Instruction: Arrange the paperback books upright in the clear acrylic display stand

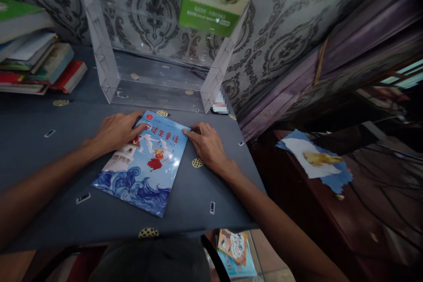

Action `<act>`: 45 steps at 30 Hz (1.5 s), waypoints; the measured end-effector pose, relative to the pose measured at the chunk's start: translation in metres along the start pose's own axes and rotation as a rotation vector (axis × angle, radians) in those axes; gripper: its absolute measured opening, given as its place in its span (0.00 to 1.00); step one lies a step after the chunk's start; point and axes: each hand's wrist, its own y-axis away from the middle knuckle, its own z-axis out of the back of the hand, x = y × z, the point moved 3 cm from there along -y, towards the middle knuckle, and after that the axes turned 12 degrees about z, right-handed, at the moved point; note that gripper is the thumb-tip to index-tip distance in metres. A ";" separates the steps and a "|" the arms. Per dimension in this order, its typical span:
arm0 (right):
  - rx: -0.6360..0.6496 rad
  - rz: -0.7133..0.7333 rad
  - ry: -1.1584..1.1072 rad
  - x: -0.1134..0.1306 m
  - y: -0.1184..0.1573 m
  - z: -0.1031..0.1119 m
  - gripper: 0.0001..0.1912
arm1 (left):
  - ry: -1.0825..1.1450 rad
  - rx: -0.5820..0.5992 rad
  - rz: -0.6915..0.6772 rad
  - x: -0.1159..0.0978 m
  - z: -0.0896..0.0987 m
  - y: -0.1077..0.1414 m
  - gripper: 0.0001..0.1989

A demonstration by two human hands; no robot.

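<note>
A blue picture book (145, 163) with red Chinese characters, white birds and dark blue waves on its cover lies on the grey tablecloth (66, 141), slightly turned. At its upper left edge, my left hand (117, 131) has the thumb over the cover and the fingers along the edge. My right hand (208, 145) holds the upper right corner, thumb on the cover, its other fingers curled beside the edge and partly hidden. Just beyond the book stands a clear acrylic rack (158, 97), with a green-bordered book (211, 22) high up in it.
A stack of books (33, 61) rises at the table's far left. Behind the rack's right foot is a small, partly blurred-out item (220, 101). More books (236, 253) lie below the table's front edge. To the right, a dark red cabinet (307, 194) carries cloth and cables.
</note>
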 end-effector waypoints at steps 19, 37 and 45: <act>-0.127 0.018 -0.206 -0.006 -0.007 -0.011 0.23 | -0.069 0.042 0.058 -0.006 0.001 0.002 0.27; 0.049 -0.097 -0.018 0.001 -0.015 -0.015 0.29 | -0.211 0.113 0.085 -0.018 0.007 0.007 0.28; 0.023 -0.146 -0.083 -0.001 -0.016 -0.013 0.29 | -0.175 0.124 0.102 -0.016 0.006 0.008 0.28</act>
